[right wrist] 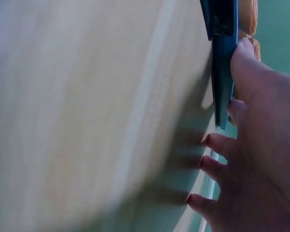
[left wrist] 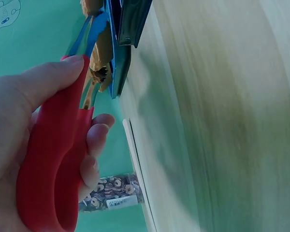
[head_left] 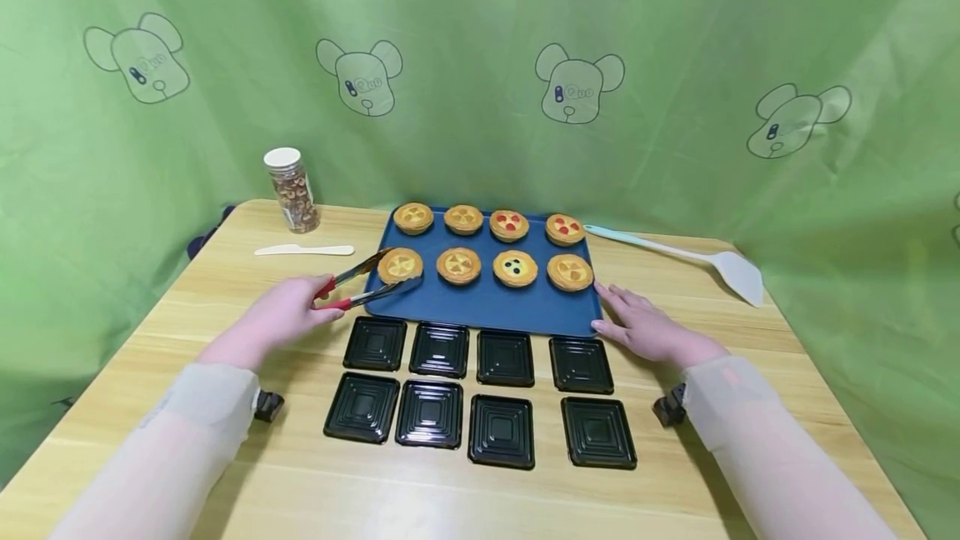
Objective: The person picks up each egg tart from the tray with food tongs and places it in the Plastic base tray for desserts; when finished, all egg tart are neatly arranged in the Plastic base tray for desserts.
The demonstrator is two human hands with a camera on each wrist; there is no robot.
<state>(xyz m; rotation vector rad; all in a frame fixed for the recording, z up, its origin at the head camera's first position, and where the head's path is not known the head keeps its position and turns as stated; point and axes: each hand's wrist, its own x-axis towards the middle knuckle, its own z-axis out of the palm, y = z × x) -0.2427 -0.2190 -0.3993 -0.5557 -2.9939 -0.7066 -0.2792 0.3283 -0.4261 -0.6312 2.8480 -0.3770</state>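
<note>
My left hand (head_left: 288,312) holds red-handled tongs (head_left: 341,304), whose spread arms lie on both sides of the front-left tart (head_left: 401,265) on the blue tray (head_left: 480,311). In the left wrist view, the fingers (left wrist: 89,166) and thumb wrap the red handles (left wrist: 48,140). Several more tarts stand in two rows, some with red, yellow or dark toppings. At the tray's right edge, my right hand (head_left: 648,326) touches the rim with thumb and a finger; in the right wrist view the hand (right wrist: 266,130) has its other fingertips down on the table.
Several black square trays (head_left: 428,412) lie in two rows in front of the blue tray. A white plastic knife (head_left: 303,250) and a jar of nuts (head_left: 295,198) are at the left. To the right lies a spatula (head_left: 738,275). A green curtain (head_left: 480,40) hangs behind.
</note>
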